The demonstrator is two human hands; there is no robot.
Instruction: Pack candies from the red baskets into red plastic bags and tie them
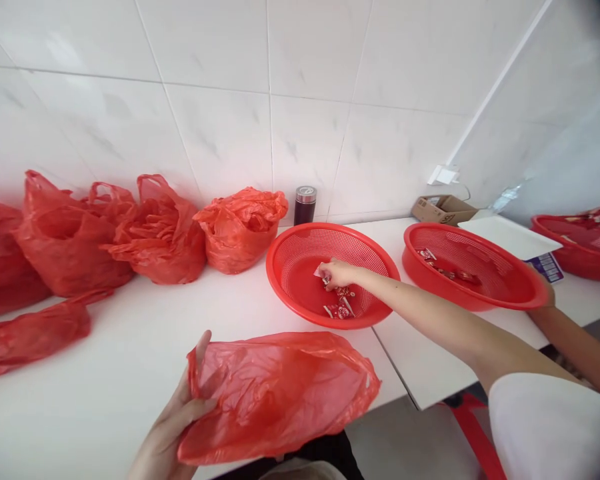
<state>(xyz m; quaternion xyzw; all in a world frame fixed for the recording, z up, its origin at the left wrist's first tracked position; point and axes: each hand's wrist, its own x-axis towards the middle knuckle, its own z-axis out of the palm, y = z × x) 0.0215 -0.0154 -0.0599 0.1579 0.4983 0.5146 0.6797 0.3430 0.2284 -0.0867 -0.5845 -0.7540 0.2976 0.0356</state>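
Observation:
My left hand (173, 413) grips the edge of a thin red plastic bag (280, 387), thumb on one side and fingers on the other. The bag's mouth gapes at the front of the white table. My right hand (337, 273) reaches down into a red plastic colander basket (290, 293), its fingers closed on a small wrapped packet (325, 279). Beneath and beside those fingers, several red-and-white packets (344, 309) lie on the basket floor. The packets' contents cannot be made out.
Filled red bags (163, 240) line the wall at left, with a flatter red bag (35, 333) before them. Behind the basket stands a dark lidded bottle (305, 205). A second basket (475, 267) holding packets, a cardboard box (443, 210) and a co-worker's arm (575, 340) are at right.

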